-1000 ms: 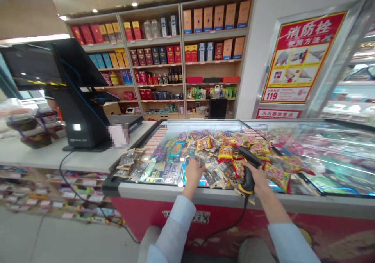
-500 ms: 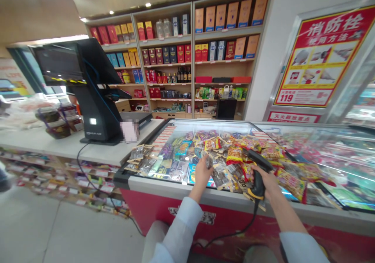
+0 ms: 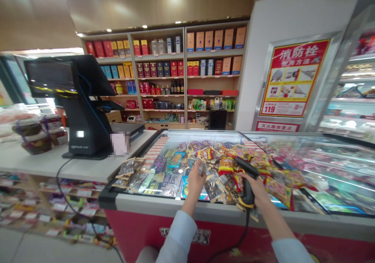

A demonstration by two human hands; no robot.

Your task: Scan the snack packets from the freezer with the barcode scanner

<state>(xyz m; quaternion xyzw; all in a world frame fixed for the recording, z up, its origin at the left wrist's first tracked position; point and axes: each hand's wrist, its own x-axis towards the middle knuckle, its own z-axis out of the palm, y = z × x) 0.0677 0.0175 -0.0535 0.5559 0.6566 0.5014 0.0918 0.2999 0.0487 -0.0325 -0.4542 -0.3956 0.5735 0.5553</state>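
My right hand [image 3: 256, 187] is closed round the handle of a black and yellow barcode scanner [image 3: 246, 177], whose head points left over a pile of snack packets [image 3: 216, 165] on the glass lid of a chest freezer [image 3: 205, 206]. My left hand [image 3: 195, 179] is raised just above the pile, pinching a small clear packet [image 3: 202, 166] between fingers and thumb. The scanner's black cable hangs down in front of the freezer's red side.
A black checkout terminal [image 3: 79, 107] stands on the white counter [image 3: 58, 165] to the left, beside tubs of food [image 3: 38, 132]. Shelves of boxed bottles [image 3: 175, 64] line the back wall. A red fire-hydrant poster [image 3: 293, 77] hangs right of them.
My left hand has lifted off the pile with a small packet in its fingers. The right hand keeps hold of the scanner. The camera view has swung and tilted up a little.
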